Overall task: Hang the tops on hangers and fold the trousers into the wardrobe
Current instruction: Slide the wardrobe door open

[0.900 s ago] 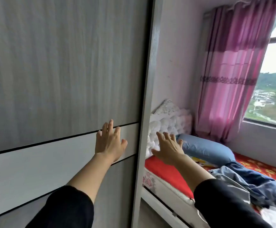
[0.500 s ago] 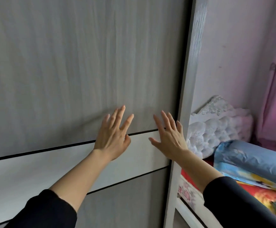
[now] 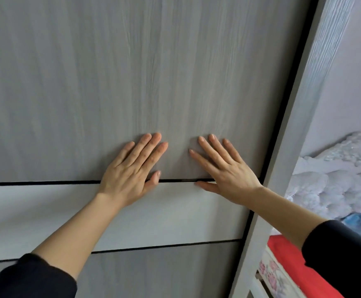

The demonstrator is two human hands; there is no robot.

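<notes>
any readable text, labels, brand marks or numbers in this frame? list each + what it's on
None: no word, number or logo shows anywhere in the head view.
Wardrobe door: plain wood grain and black grooves, no label.
Left hand and right hand, flat on the door: no rings or marks.
Floral bed panel: a flower pattern only, no lettering.

wall [image 3: 347,93] was pale lilac | white tufted headboard [image 3: 330,186] stood against it | red sheet [image 3: 287,254] covered the bed [image 3: 271,276] | blue pillow [image 3: 360,220] lay below headboard
</notes>
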